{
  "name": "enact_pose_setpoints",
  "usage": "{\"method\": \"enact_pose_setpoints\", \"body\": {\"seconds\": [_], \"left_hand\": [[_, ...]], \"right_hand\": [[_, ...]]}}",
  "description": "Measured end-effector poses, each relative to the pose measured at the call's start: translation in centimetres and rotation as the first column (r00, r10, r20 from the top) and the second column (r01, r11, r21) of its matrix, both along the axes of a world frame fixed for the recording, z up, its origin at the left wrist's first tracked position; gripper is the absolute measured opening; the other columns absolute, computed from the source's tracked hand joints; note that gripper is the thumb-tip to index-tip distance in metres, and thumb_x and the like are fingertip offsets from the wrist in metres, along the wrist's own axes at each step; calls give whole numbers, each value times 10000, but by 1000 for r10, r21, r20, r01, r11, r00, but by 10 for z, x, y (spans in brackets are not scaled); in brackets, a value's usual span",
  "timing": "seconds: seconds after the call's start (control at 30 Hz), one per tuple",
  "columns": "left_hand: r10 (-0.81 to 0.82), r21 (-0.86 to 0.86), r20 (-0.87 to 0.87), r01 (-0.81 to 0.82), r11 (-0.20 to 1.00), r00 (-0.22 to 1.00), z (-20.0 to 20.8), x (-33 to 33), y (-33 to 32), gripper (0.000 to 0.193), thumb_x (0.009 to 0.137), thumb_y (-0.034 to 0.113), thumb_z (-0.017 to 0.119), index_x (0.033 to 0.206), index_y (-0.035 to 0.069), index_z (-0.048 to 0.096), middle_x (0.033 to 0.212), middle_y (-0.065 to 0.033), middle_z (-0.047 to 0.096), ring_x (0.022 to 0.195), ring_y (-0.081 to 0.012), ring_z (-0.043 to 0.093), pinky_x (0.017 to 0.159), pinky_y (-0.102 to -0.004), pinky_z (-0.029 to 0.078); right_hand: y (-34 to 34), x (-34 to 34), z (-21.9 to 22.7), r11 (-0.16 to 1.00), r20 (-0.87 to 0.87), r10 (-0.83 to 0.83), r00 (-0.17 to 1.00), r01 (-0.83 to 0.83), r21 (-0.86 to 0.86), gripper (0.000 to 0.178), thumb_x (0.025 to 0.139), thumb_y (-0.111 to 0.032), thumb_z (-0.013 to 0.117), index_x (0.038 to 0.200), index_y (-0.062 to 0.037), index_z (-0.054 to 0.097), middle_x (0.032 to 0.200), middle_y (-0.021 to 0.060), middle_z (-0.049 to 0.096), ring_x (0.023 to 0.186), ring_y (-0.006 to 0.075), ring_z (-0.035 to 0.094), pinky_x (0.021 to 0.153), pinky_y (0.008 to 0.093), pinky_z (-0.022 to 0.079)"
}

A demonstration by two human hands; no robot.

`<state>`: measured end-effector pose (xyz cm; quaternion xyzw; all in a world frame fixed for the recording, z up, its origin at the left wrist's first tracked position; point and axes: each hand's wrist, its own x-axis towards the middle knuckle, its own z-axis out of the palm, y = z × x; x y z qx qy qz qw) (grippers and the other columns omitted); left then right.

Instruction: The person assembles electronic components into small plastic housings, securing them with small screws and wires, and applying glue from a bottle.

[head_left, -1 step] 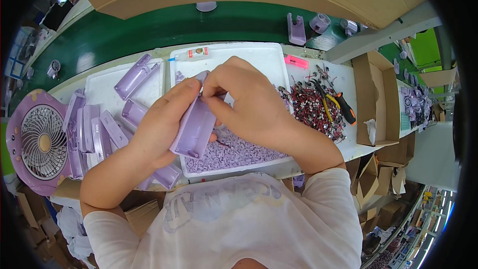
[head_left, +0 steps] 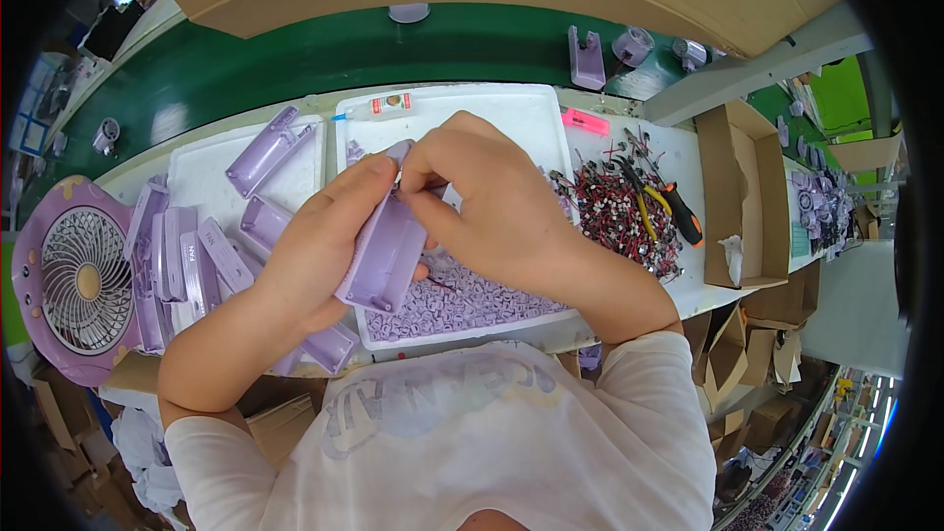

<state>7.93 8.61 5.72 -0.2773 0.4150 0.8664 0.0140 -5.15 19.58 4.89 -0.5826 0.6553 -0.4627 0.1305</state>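
Purple casing [head_left: 383,261] stays unmoved, both hands [head_left: 497,187] on it.

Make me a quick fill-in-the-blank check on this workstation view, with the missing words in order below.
1. The left hand holds a case whose colour is ____.
2. The fingers of the right hand are at the ____ end of the case, not the end nearer the shirt.
3. The fan stands at the ____ end of the table.
4. The bottle lying by the far edge of the white tray has a ____ tip.

Missing words: purple; far; left; blue
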Motion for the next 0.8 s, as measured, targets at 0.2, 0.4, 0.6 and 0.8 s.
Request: {"method": "enact_pose_setpoints", "body": {"seconds": [0.2,0.4,0.6,0.8], "left_hand": [[-38,-41,-31,37,998,999,3,0,1,367,962,363,422,1130,49,508,934,-85,597,785,-149,617,616,-281,554],[13,-20,-15,-13,1000,1000,-5,0,3,383,963,331,430,1242,72,477,997,-54,594,800,-135,612,638,-273,541],[221,-139,36,-214,967,975,-1,-8,10,393,961,323,441,1249,60,483,1010,-52,591,847,-133,612,699,-274,514],[53,90,30,-56,994,998,-4,-6,-12,401,963,360,416,1176,35,511,1005,-86,604,826,-185,628,665,-316,552]], "right_hand": [[-1,0,-1,999,-53,0,999,-2,-45,125,709,30,624,765,-39,537,734,84,533,745,258,540,624,346,450],[-4,11,-9,983,-226,-65,972,24,-180,172,666,36,629,730,-59,500,696,84,510,710,285,511,594,378,431],[-10,13,-16,969,-265,-103,959,36,-245,169,673,12,634,757,-54,503,710,96,518,709,292,515,599,390,433],[-17,-2,-8,999,61,-50,997,50,-8,161,740,-16,633,887,-21,567,808,110,567,807,249,584,699,354,471]]}}
